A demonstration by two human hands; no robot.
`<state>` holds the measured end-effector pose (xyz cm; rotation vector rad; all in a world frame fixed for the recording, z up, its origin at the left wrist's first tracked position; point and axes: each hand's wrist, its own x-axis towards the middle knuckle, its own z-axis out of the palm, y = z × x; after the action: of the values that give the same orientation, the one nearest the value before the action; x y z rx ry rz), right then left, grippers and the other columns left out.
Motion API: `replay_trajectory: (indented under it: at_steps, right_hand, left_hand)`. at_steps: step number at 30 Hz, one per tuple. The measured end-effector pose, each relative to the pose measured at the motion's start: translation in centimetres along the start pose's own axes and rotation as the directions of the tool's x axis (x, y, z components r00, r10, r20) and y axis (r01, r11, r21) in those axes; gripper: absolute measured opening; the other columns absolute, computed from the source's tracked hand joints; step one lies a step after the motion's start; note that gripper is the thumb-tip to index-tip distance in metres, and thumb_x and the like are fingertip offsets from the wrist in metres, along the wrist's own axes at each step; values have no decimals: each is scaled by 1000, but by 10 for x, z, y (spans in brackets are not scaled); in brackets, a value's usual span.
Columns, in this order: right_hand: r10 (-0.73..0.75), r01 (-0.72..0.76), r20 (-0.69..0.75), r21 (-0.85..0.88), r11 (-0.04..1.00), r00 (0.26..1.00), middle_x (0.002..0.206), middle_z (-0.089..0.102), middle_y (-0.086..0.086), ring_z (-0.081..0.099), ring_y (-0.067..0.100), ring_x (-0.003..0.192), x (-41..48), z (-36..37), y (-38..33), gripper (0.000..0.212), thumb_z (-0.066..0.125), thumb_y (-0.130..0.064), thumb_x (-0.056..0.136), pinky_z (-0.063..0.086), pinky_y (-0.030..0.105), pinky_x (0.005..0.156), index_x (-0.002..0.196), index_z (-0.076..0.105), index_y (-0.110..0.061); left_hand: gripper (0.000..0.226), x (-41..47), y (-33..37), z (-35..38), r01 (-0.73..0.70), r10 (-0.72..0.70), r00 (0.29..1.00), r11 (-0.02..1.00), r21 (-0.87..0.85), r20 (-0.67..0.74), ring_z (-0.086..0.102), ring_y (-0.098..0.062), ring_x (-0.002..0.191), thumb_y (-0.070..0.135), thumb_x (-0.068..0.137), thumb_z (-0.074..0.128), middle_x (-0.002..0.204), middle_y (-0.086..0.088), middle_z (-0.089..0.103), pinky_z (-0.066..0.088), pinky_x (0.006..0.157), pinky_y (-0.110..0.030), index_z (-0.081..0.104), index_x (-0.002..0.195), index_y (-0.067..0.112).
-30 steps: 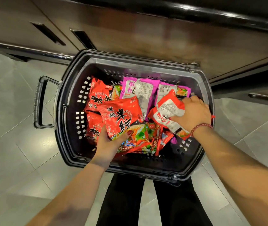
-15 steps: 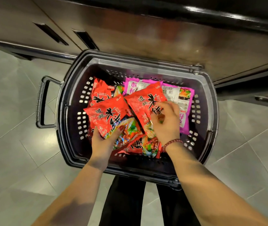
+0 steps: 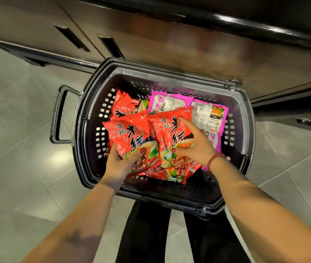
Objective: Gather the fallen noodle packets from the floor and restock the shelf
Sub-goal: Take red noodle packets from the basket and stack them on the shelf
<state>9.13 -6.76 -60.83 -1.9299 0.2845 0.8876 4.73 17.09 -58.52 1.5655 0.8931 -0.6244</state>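
A black plastic shopping basket [image 3: 86, 149] stands on the floor and holds several red noodle packets and two pink ones [image 3: 171, 100]. My left hand [image 3: 120, 162] grips the lower end of a red packet [image 3: 128, 133] on the left of the pile. My right hand [image 3: 196, 143] holds a second red packet [image 3: 169, 128] beside it, thumb at its bottom edge and fingers along its right side. Both packets face up with their black lettering showing. More red packets [image 3: 169, 172] lie underneath, partly hidden.
A dark brown shelf base [image 3: 169, 44] with a black ledge [image 3: 226, 18] runs behind the basket. Grey floor tiles [image 3: 18, 130] surround it. The basket's side handle [image 3: 56, 118] sticks out left. My black-trousered legs [image 3: 147, 234] stand just behind the near rim.
My right hand turned its red packet face up and brought it left, next to the packet in my left hand. The view has shifted, so the basket sits further right.
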Motion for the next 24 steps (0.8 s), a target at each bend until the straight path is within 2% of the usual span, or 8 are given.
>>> replay_trajectory:
  at_steps: [3, 6, 8, 12, 15, 17, 22, 24]
  right_hand:
    - [-23, 23, -2, 102, 995, 1000, 149, 26, 0, 37, 11, 122, -20, -1, -7, 95, 82, -7, 71, 37, -6, 60, 140, 34, -52]
    - [-43, 46, -23, 150, 988, 999, 139, 35, 2, 46, 12, 120, -57, -7, -22, 92, 83, -8, 70, 44, 4, 80, 129, 38, -63]
    - [-48, 59, -70, 165, 984, 996, 131, 38, 0, 48, 6, 117, -89, -16, -40, 91, 84, -9, 69, 41, 7, 92, 127, 40, -64]
    - [-74, 103, -163, 182, 978, 984, 128, 39, -4, 46, -6, 113, -160, -43, -87, 89, 83, -9, 69, 38, -1, 88, 127, 41, -63]
    - [-162, 202, -216, 175, 964, 963, 138, 45, -9, 51, 4, 121, -211, -63, -124, 87, 82, -13, 71, 46, 27, 102, 130, 40, -61]
    - [-200, 253, -250, 205, 945, 947, 139, 50, -13, 55, 10, 122, -244, -74, -149, 84, 81, -8, 73, 48, 38, 101, 134, 43, -52]
    - [-280, 381, -397, 203, 902, 874, 141, 47, -15, 52, -1, 121, -315, -96, -197, 80, 77, 3, 75, 50, 22, 94, 137, 44, -34]
    - [-304, 416, -458, 165, 894, 835, 140, 46, -25, 45, -7, 126, -335, -103, -206, 79, 79, 1, 74, 43, 20, 102, 137, 45, -32]
  left_hand:
    - [56, -12, 8, -8, -24, 22, 999, 999, 36, 41, 66, -11, 103, 12, 80, 78, 113, 7, 69, 53, 80, -24, 51, 127, 28]
    - [58, -39, 29, -15, -48, 44, 997, 997, 55, 68, 66, -6, 96, 10, 78, 80, 109, 8, 69, 51, 72, -18, 51, 126, 26]
    - [55, -63, 46, -21, -63, 59, 994, 997, 46, 90, 69, -6, 89, 13, 74, 84, 102, 9, 71, 54, 75, -24, 54, 119, 28]
    - [82, -126, 93, -32, -125, 113, 978, 990, 58, 178, 71, -17, 97, 47, 47, 87, 106, 2, 73, 55, 87, -39, 55, 120, 29]
    - [82, -173, 131, -38, -192, 176, 965, 979, 63, 194, 71, -18, 96, 44, 48, 94, 105, 2, 73, 55, 91, -43, 55, 119, 30]
    - [78, -201, 152, -42, -269, 253, 948, 962, 58, 191, 70, -18, 97, 47, 48, 93, 105, 2, 73, 54, 91, -44, 57, 116, 31]
    - [75, -268, 196, -44, -450, 451, 870, 891, -56, 199, 69, -14, 98, 40, 57, 91, 104, 9, 72, 54, 88, -41, 49, 119, 42]
    - [82, -289, 207, -41, -533, 542, 814, 840, -101, 209, 68, -13, 102, 42, 54, 88, 110, 13, 70, 52, 93, -47, 46, 125, 44]
